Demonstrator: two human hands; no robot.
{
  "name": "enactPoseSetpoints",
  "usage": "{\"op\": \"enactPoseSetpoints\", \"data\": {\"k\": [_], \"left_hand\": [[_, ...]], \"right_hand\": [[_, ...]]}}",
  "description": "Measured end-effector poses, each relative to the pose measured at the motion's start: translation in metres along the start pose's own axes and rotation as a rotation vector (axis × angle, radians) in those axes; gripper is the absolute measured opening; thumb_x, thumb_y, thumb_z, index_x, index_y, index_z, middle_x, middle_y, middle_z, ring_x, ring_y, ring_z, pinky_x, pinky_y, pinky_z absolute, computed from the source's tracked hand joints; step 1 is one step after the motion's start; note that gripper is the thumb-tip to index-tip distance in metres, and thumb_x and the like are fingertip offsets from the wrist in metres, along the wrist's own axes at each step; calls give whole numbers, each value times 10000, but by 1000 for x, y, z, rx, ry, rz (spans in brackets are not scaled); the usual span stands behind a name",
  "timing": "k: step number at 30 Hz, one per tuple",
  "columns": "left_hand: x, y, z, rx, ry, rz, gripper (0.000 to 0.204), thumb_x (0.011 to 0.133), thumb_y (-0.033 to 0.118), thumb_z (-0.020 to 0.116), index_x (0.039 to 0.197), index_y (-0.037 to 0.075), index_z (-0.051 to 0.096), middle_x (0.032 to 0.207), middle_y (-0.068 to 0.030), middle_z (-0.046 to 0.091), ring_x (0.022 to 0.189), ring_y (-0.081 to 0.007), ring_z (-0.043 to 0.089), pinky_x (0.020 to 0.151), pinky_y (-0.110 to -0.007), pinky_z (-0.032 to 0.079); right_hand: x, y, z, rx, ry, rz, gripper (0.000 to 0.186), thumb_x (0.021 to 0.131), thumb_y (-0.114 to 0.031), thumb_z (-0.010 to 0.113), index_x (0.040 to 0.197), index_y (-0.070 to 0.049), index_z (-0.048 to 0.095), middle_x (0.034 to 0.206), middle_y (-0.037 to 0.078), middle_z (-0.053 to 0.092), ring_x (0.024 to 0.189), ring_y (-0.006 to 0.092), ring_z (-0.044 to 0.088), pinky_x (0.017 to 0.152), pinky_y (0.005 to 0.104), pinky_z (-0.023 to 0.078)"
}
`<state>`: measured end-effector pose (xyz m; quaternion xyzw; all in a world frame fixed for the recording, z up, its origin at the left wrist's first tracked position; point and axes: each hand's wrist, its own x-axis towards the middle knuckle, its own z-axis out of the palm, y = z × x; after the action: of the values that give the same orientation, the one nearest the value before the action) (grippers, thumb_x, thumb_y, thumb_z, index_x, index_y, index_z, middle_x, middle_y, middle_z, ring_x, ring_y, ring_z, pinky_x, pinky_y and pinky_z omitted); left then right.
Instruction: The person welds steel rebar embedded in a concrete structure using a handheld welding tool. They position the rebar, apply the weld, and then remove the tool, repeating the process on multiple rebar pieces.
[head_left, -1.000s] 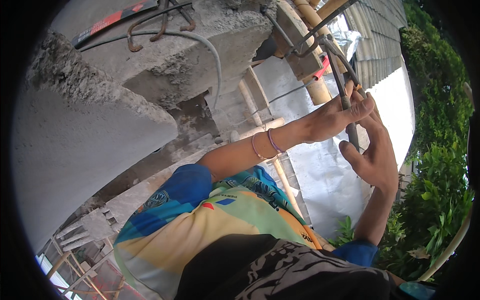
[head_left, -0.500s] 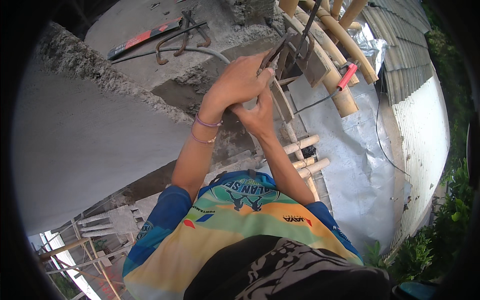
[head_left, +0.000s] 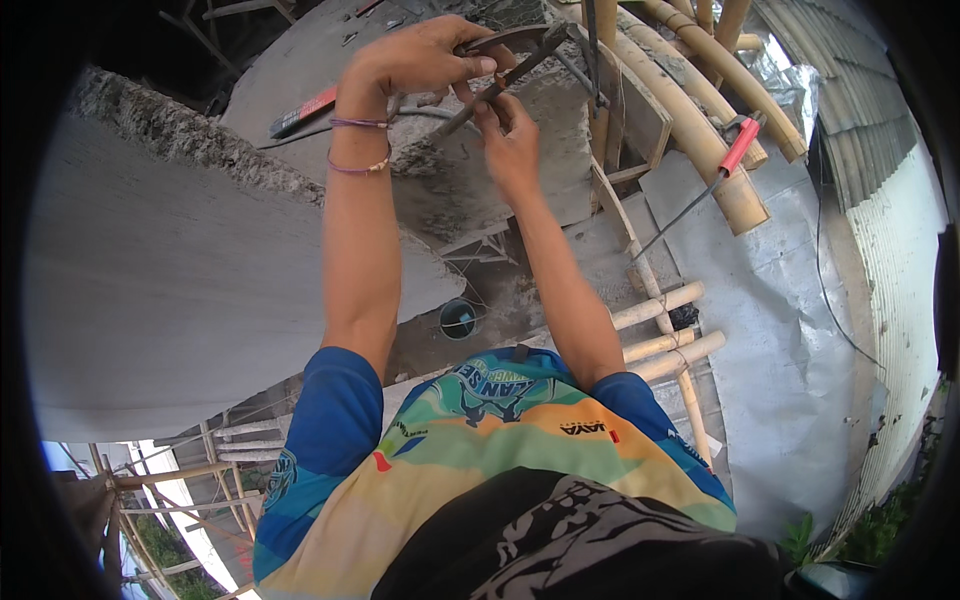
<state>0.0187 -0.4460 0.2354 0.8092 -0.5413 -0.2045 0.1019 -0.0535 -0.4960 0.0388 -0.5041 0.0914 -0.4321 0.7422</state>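
Jointly, left hand (head_left: 425, 58), right hand (head_left: 513, 150) gripping tool (head_left: 528, 66), open gap (head_left: 492, 272) below, concrete edge (head_left: 215, 147) leftward

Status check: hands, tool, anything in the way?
Left hand, right hand both on dark metal tool. Grey concrete beyond it. Red cabled handle off right, apart from both.
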Motion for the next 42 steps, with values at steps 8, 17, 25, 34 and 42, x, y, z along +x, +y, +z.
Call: {"op": "enactPoseSetpoints", "data": {"k": [8, 17, 25, 34, 42], "left_hand": [[39, 24, -66, 514, 114, 189, 347, 785, 171, 787, 1094, 24, 728, 1020, -143, 751, 915, -259, 715, 828, -356, 543], [50, -19, -33, 487, 395, 566, 258, 774, 71, 683, 1020, 7, 732, 956, -196, 724, 912, -351, 693, 798, -411, 541], [52, -24, -15, 531, 473, 639, 230, 801, 121, 635, 985, 57, 756, 982, -168, 710, 921, -357, 668, 822, -434, 519], [42, -2, -18, 651, 642, 595, 184, 796, 141, 648, 931, 76, 756, 928, -128, 680, 917, -335, 652, 794, -425, 518], [38, 10, -14, 788, 833, 659, 112, 767, 173, 676, 860, 125, 716, 876, -80, 624, 903, -281, 617, 824, -391, 491]], "right_hand": [[-16, -2, 29, 201, -38, 17, 317, 993, -243, 636, 1072, 27, 489, 971, 129, 660, 736, 161, 687, 621, 280, 582], [-20, -53, 70, 413, 2, -63, 336, 996, -225, 621, 1066, 35, 421, 938, 168, 628, 718, 214, 710, 599, 312, 614], [-18, -61, 75, 519, 34, -8, 311, 1000, -225, 618, 1092, 15, 442, 938, 130, 601, 706, 226, 705, 619, 331, 624], [-18, -55, 71, 541, -43, 9, 279, 1012, -234, 598, 1090, -2, 465, 981, 152, 637, 769, 211, 693, 657, 341, 608], [-8, -62, 71, 568, -71, 5, 220, 1034, -203, 546, 1110, -13, 466, 996, 141, 634, 800, 211, 690, 669, 344, 601]]}}
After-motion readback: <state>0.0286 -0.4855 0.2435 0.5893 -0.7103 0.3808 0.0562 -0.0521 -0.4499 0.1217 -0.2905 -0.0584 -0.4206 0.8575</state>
